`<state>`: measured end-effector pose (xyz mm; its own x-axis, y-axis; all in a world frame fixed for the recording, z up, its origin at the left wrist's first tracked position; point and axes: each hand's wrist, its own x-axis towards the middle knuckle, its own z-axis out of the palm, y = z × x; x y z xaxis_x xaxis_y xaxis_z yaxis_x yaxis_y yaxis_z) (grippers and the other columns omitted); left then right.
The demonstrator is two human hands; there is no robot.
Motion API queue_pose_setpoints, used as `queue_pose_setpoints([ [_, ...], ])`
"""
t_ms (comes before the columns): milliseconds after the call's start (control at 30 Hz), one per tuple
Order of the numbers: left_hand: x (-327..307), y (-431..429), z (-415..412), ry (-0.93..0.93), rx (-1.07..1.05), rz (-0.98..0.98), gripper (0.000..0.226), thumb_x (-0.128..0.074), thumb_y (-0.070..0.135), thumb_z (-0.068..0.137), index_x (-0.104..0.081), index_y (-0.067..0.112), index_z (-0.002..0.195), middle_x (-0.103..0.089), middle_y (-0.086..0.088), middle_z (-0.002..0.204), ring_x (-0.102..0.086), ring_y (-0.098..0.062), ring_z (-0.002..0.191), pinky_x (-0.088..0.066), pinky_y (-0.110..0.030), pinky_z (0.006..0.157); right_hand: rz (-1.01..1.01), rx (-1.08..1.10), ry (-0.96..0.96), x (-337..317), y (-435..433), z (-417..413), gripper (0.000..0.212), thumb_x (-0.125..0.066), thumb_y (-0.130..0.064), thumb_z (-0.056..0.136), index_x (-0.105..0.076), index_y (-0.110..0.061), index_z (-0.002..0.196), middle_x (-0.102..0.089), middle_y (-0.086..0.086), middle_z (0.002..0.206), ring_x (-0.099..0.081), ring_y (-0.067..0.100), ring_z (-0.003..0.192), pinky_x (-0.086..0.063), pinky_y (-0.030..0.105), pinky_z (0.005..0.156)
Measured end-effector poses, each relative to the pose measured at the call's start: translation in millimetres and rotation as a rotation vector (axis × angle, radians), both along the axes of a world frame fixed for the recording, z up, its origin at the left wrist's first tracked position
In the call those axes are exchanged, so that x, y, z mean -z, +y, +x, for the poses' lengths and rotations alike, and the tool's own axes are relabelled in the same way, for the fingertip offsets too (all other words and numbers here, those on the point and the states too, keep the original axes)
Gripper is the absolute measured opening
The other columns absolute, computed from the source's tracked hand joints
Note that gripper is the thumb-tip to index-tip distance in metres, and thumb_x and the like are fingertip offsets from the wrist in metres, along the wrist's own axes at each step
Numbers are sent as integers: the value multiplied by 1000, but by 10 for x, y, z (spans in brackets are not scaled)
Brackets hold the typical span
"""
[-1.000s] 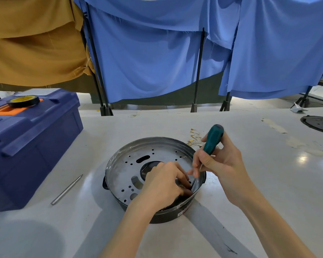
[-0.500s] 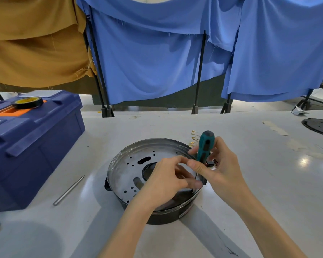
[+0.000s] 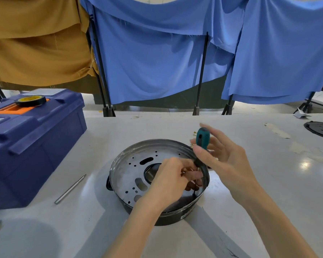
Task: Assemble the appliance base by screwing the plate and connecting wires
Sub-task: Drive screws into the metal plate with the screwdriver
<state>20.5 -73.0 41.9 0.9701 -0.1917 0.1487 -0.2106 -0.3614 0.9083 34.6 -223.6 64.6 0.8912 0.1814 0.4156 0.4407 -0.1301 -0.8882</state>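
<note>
The round black appliance base [image 3: 175,217] stands on the white table, with a perforated metal plate [image 3: 131,170] lying inside its rim. A teal-handled screwdriver [image 3: 202,137] stands nearly upright over the plate's right side, its tip down at the plate. My right hand [image 3: 226,162] pinches the handle between thumb and fingers, the other fingers spread. Inside the base, my left hand [image 3: 170,179] has its fingers curled round the lower shaft. The tip and any screw under it are hidden. Small gold screws [image 3: 194,133] lie on the table just behind the base.
A blue toolbox [image 3: 35,146] with a roll of black tape [image 3: 30,100] on its lid stands at the left. A thin metal rod [image 3: 70,189] lies between it and the base. A black disc [image 3: 321,129] sits at the far right edge. Cloth-draped stands line the back.
The screwdriver has gone from tilted to nearly upright. My right hand moved up the handle and its fingers spread. My left hand stayed low in the base by the shaft.
</note>
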Motion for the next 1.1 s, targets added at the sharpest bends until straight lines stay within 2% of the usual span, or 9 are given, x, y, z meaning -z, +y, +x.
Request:
queue_pose_setpoints([
  [100, -5, -3, 14, -12, 22, 18, 13, -63, 10, 93, -68, 17, 83, -74, -6, 77, -71, -23, 72, -58, -44, 78, 68, -99, -72, -66, 8, -9, 67, -68, -38, 80, -45, -38, 143, -75, -4, 101, -70, 14, 101, -54, 21, 91],
  [200, 24, 49, 39, -54, 25, 158, 12, -66, 14, 90, -71, 25, 87, -73, 2, 86, -69, -14, 84, -56, -40, 86, 60, -98, -149, -92, 18, -44, 43, -70, -26, 81, -62, -31, 123, -72, 1, 93, -73, 23, 88, -59, 28, 82],
  [300, 65, 135, 56, -4, 43, 381, 42, -64, 8, 89, -67, 43, 112, -67, 4, 100, -62, -13, 96, -51, -32, 92, 74, -116, -152, -107, 7, -67, 30, -72, -21, 81, -63, -22, 110, -68, 6, 89, -74, 28, 75, -61, 32, 71],
  [467, 90, 176, 31, 49, 155, 479, 59, -55, -9, 89, -59, 32, 131, -50, 8, 145, -33, 2, 138, -26, -16, 113, 15, 8, -180, -86, 32, -39, 23, -69, -19, 87, -52, -22, 103, -65, 0, 81, -72, 22, 65, -62, 37, 64],
  [567, 105, 171, 22, 24, 164, 444, 57, -50, -15, 89, -61, 22, 131, -49, 9, 145, -31, 13, 131, -21, 11, 86, -126, 52, -275, -92, 68, -71, 27, -61, -30, 90, -53, -31, 116, -60, 4, 73, -71, 15, 67, -59, 33, 67],
  [667, 142, 169, 48, 10, 163, 390, 52, -51, -17, 89, -63, 15, 129, -50, 6, 143, -33, 15, 127, -26, 12, 75, -254, -31, -268, -147, 44, -113, 29, -53, -46, 93, -52, -37, 121, -63, -1, 91, -70, 14, 82, -57, 35, 75],
  [767, 171, 165, 76, 12, 165, 375, 47, -52, -17, 90, -62, 8, 129, -51, 0, 144, -38, 3, 135, -28, 10, 80, -280, -168, -254, -225, -28, -110, 29, -49, -36, 99, -53, -36, 128, -62, -13, 118, -62, 11, 113, -56, 26, 86],
  [933, 161, 189, 60, 15, 174, 357, 55, -52, -17, 89, -63, 20, 129, -53, 9, 140, -30, 25, 114, -27, 12, 76, -232, 114, -440, -226, 63, -117, 24, -70, -34, 81, -69, -17, 97, -67, -1, 81, -67, 19, 71, -57, 35, 67],
  [1100, 161, 177, 78, 44, 169, 364, 54, -52, -17, 89, -65, 18, 127, -51, 4, 143, -37, 9, 131, -31, 9, 78, -265, 125, -416, -221, 138, -138, 33, -57, -46, 88, -62, -13, 91, -61, 2, 73, -59, 18, 65, -49, 33, 62],
])
